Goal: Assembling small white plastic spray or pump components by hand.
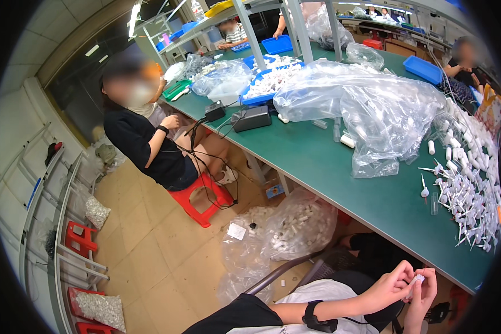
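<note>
Just off the table's near edge, my left hand [394,288] and my right hand [423,298] meet in front of me. Both are closed, with fingertips pinching a small white plastic piece [417,279] between them. Fingers cover most of it, so its full shape is hidden. Nearest on the green table [367,206] lies a heap of small white parts with thin pointed stems [473,209]. One such stemmed part [424,187] lies apart, beside a clear tube [434,204]. White cylindrical caps [466,146] are piled behind the heap.
A large clear plastic bag [373,106] spreads over the table, near blue trays [423,69] and a black power adapter [251,118]. Bags of white parts [300,225] stand on the floor. A person [144,133] sits on a red stool [203,200] at left; others sit farther off.
</note>
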A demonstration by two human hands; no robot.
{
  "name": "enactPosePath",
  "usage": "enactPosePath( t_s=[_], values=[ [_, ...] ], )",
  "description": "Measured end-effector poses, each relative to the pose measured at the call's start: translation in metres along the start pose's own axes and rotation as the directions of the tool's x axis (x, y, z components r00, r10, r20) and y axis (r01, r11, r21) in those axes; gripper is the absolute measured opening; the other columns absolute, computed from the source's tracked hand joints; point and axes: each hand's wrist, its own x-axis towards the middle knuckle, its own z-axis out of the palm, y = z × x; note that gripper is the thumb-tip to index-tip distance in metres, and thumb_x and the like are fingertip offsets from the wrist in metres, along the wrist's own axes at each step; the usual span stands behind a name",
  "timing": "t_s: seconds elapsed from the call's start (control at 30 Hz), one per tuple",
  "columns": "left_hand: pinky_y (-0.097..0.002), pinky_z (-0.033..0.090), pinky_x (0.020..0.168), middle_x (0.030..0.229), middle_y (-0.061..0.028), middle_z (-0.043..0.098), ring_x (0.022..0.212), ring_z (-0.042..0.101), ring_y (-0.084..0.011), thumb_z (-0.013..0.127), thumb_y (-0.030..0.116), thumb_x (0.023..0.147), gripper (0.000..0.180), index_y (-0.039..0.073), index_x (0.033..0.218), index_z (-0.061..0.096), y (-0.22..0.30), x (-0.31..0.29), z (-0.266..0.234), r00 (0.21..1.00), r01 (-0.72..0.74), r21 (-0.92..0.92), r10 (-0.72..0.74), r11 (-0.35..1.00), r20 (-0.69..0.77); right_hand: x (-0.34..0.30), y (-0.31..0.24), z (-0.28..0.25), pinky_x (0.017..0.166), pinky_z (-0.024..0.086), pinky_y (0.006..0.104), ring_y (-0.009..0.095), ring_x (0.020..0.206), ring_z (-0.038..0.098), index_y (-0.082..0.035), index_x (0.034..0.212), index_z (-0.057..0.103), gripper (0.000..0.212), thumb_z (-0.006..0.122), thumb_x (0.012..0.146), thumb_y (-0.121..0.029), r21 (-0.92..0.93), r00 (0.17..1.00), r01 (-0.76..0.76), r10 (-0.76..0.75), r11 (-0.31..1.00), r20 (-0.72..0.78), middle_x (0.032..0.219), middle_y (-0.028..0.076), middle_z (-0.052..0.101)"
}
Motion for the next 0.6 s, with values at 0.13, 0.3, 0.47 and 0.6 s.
enactPosePath(
  t_s=[0.13,0.3,0.47,0.6],
  values=[
    [-0.0223,0.049,0.063,0.088,-0.0057,0.053,0.074,0.052,-0.0061,0.045,0.004,0.092,0.013,0.005,0.097,0.033,-0.006,0.000,-0.004,0.999,-0.018,0.000,0.018,1.000,0.040,0.002,-0.003,0.001,0.062,0.034,0.0189,0.008,0.076,0.042,-0.001,0.094,0.049,0.016,0.052,0.087,-0.015,0.033,0.993,-0.106,0.104,0.994,0.061,0.087,0.003,0.041],
    [-0.0210,0.047,0.060,0.086,-0.0039,0.051,0.071,0.051,-0.0051,0.045,0.004,0.092,0.012,0.005,0.096,0.034,-0.002,-0.001,0.000,0.997,-0.033,0.008,0.033,0.999,0.064,0.000,0.023,-0.008,0.070,0.036,0.0229,0.011,0.078,0.044,-0.001,0.092,0.050,0.017,0.056,0.086,-0.015,0.016,0.995,0.102,-0.102,0.995,-0.011,0.087,0.003,0.042],
    [-0.0199,0.046,0.059,0.082,-0.0037,0.049,0.069,0.050,-0.0047,0.047,0.004,0.091,0.014,0.005,0.097,0.034,0.003,-0.002,0.003,0.996,-0.065,0.037,0.063,0.997,0.064,0.000,0.025,-0.007,0.074,0.036,0.0235,0.013,0.082,0.045,0.000,0.093,0.051,0.014,0.054,0.085,-0.012,-0.035,0.992,0.113,-0.115,0.993,-0.052,0.089,0.005,0.043],
    [-0.0191,0.045,0.059,0.081,-0.0039,0.049,0.069,0.050,-0.0049,0.049,0.004,0.091,0.015,0.004,0.097,0.035,0.001,-0.002,0.002,0.995,-0.082,0.053,0.079,0.995,0.055,0.000,0.024,-0.007,0.075,0.036,0.0239,0.014,0.084,0.046,0.001,0.095,0.050,0.014,0.051,0.085,-0.009,-0.078,0.991,0.127,-0.129,0.989,-0.023,0.090,0.006,0.044]
  ],
)
